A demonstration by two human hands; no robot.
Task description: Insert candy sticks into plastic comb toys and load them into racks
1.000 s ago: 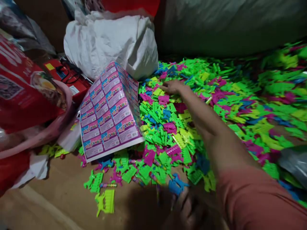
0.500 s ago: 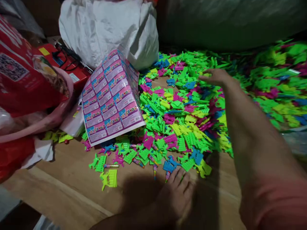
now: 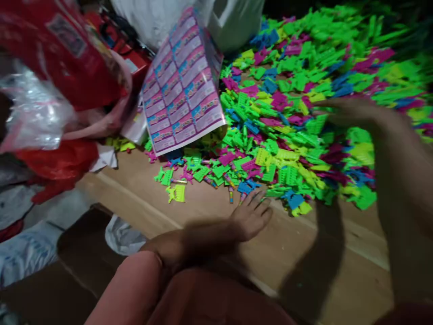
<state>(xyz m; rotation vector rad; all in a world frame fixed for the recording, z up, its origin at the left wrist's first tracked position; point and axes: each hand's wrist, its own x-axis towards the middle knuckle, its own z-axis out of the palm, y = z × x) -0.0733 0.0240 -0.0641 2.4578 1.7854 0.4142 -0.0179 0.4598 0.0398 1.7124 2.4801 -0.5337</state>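
Note:
My right hand (image 3: 350, 113) reaches in from the right over a heap of small plastic pieces (image 3: 287, 158) in green, yellow, pink and blue. Its fingers look stretched out toward the left, somewhat blurred, and I make out nothing held in them. The palm side and the pieces just below it are in shadow. No part of my left hand shows. A printed sheet of purple and pink labels (image 3: 179, 101) leans on the left side of the heap. Several small colourful tubes (image 3: 231, 195) lie at the heap's front edge.
My bare foot (image 3: 252, 216) rests on the wooden boards (image 3: 209, 212) by the front pieces. At the left are a pink-rimmed basin (image 3: 118, 108), red bags (image 3: 64, 162) and clear plastic (image 3: 37, 108). A white sack (image 3: 145, 20) stands behind the sheet.
The view has shifted down and to the left, bringing my leg into sight. My right hand now appears further right in the picture, still over the heap.

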